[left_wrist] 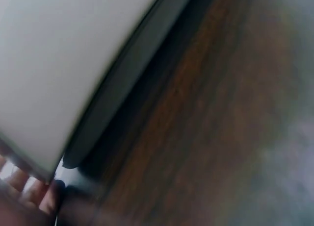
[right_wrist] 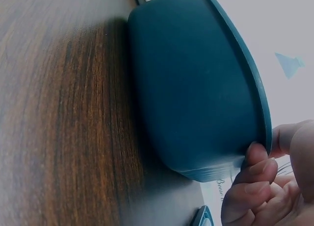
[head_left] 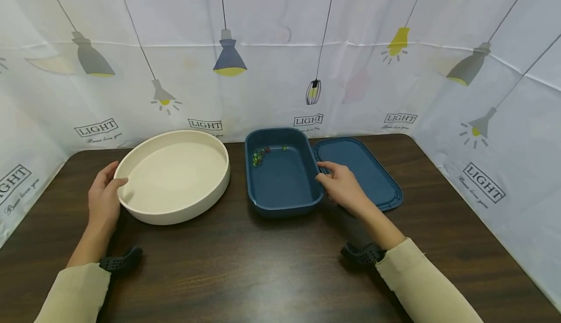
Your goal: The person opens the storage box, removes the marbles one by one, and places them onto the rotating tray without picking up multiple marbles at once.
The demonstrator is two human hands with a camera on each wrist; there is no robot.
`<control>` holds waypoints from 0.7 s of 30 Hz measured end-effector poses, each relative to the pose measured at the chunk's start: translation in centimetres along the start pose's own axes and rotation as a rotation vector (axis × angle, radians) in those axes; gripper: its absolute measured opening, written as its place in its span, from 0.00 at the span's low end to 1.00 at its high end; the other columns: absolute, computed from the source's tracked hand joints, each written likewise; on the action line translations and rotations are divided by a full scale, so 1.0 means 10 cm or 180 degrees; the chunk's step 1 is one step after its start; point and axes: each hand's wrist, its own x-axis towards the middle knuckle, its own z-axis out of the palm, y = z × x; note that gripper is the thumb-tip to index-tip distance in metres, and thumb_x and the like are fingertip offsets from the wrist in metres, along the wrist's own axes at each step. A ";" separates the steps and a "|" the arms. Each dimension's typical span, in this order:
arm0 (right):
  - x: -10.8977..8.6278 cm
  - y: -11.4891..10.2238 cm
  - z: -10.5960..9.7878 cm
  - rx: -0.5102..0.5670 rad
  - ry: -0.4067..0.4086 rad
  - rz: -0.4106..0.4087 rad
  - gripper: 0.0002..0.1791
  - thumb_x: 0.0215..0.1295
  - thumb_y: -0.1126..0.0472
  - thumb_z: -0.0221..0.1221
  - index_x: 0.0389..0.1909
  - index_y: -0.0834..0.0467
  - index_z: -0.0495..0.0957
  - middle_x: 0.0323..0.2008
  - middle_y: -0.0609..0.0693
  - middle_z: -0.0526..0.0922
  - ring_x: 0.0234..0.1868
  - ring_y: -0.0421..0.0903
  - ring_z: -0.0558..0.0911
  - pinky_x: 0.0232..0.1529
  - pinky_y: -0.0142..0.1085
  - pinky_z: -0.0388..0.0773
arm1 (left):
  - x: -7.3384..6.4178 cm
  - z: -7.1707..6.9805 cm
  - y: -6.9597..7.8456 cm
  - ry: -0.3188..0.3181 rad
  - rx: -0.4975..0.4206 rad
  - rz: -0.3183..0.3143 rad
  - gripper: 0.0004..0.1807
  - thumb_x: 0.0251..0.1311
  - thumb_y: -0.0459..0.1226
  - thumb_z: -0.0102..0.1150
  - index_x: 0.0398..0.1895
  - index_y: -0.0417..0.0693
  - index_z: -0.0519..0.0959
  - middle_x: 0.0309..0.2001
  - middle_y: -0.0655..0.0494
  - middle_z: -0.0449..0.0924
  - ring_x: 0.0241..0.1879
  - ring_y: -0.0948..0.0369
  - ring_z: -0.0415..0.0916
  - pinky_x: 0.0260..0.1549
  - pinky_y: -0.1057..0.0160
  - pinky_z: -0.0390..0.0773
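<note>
In left wrist view, my left fingers (left_wrist: 35, 192) run off lower left; green pieces (head_left: 257, 159) too small to identify.

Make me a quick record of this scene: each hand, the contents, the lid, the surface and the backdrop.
Left hand: grips the left rim of the cream round tray, thumb over the edge
Right hand: pinches the right rim of the blue rectangular container
Container contents: small green and red pieces, mostly toward its left side; too small to identify
Surface: dark wood-grain table
Blue lid: on the table, right of the container
Backdrop: white lamp-print curtain
</note>
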 end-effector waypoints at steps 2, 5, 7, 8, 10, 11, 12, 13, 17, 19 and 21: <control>0.00 0.01 0.00 0.0041 -0.0030 0.0012 0.31 0.72 0.57 0.50 0.74 0.57 0.65 0.11 0.42 0.66 0.12 0.41 0.65 0.19 0.35 0.67 | 0.01 0.01 0.00 -0.0044 -0.0298 0.0006 0.32 0.70 0.34 0.40 0.78 0.51 0.61 0.77 0.55 0.62 0.70 0.68 0.63 0.55 0.85 0.65; 0.01 0.02 0.01 0.0130 -0.0062 0.0041 0.31 0.73 0.56 0.50 0.75 0.57 0.63 0.11 0.42 0.65 0.13 0.41 0.65 0.20 0.35 0.68 | 0.01 0.02 0.01 -0.0165 -0.0673 -0.0035 0.36 0.67 0.28 0.35 0.80 0.51 0.57 0.81 0.56 0.54 0.75 0.68 0.56 0.66 0.81 0.59; 0.01 0.03 0.00 0.0192 -0.0065 0.0059 0.31 0.74 0.56 0.50 0.76 0.57 0.62 0.11 0.42 0.64 0.13 0.41 0.64 0.20 0.36 0.68 | 0.01 0.03 0.01 -0.0229 -0.0758 -0.0068 0.38 0.64 0.26 0.32 0.81 0.50 0.55 0.82 0.56 0.50 0.78 0.66 0.51 0.71 0.77 0.55; 0.01 0.04 0.00 0.0210 -0.0061 0.0067 0.31 0.74 0.56 0.49 0.76 0.57 0.62 0.11 0.42 0.64 0.13 0.41 0.64 0.20 0.36 0.68 | 0.01 0.04 0.01 -0.0253 -0.0767 -0.0068 0.39 0.63 0.25 0.32 0.81 0.50 0.54 0.82 0.56 0.49 0.78 0.65 0.50 0.72 0.76 0.54; 0.01 0.04 -0.01 0.0234 -0.0053 0.0075 0.31 0.74 0.56 0.49 0.76 0.57 0.62 0.11 0.43 0.64 0.13 0.42 0.64 0.20 0.37 0.69 | 0.00 0.05 0.01 -0.0250 -0.0699 -0.0039 0.40 0.62 0.25 0.31 0.81 0.50 0.55 0.82 0.56 0.51 0.78 0.63 0.53 0.71 0.76 0.56; 0.01 0.05 -0.01 0.0237 -0.0051 0.0077 0.31 0.74 0.56 0.49 0.76 0.57 0.62 0.11 0.43 0.64 0.13 0.42 0.64 0.20 0.37 0.69 | 0.00 0.05 0.01 -0.0237 -0.0637 -0.0017 0.40 0.61 0.25 0.31 0.80 0.50 0.56 0.81 0.56 0.52 0.77 0.63 0.54 0.70 0.76 0.57; 0.01 0.05 -0.01 0.0231 -0.0052 0.0076 0.31 0.74 0.57 0.50 0.76 0.58 0.62 0.11 0.43 0.64 0.13 0.42 0.65 0.20 0.38 0.70 | 0.00 0.05 0.01 -0.0219 -0.0574 0.0009 0.40 0.61 0.25 0.32 0.80 0.49 0.56 0.81 0.56 0.52 0.77 0.63 0.55 0.69 0.77 0.58; 0.01 0.05 0.00 0.0224 -0.0055 0.0075 0.31 0.74 0.57 0.50 0.76 0.58 0.62 0.11 0.43 0.65 0.13 0.42 0.65 0.20 0.38 0.70 | 0.00 0.04 0.02 -0.0199 -0.0538 0.0028 0.40 0.61 0.24 0.32 0.80 0.49 0.57 0.81 0.56 0.53 0.76 0.63 0.55 0.68 0.78 0.59; 0.02 0.05 0.02 0.0204 -0.0045 0.0069 0.31 0.74 0.57 0.50 0.75 0.58 0.63 0.11 0.43 0.66 0.13 0.42 0.67 0.21 0.39 0.72 | 0.00 0.02 0.01 -0.0110 -0.0383 0.0051 0.39 0.61 0.24 0.34 0.79 0.49 0.60 0.79 0.55 0.58 0.73 0.63 0.61 0.60 0.82 0.64; 0.02 0.04 0.02 0.0202 -0.0036 0.0060 0.30 0.74 0.57 0.50 0.75 0.58 0.63 0.11 0.43 0.66 0.13 0.42 0.67 0.21 0.39 0.73 | -0.01 0.02 0.01 -0.0048 -0.0307 0.0043 0.38 0.61 0.24 0.37 0.78 0.49 0.62 0.77 0.55 0.62 0.68 0.64 0.66 0.54 0.83 0.67; 0.02 0.03 0.03 0.0199 -0.0038 0.0052 0.30 0.74 0.57 0.50 0.75 0.58 0.63 0.11 0.43 0.66 0.13 0.42 0.67 0.21 0.39 0.73 | -0.03 0.02 0.00 0.0046 -0.0205 0.0070 0.37 0.60 0.24 0.40 0.76 0.47 0.66 0.71 0.55 0.70 0.59 0.67 0.70 0.48 0.83 0.69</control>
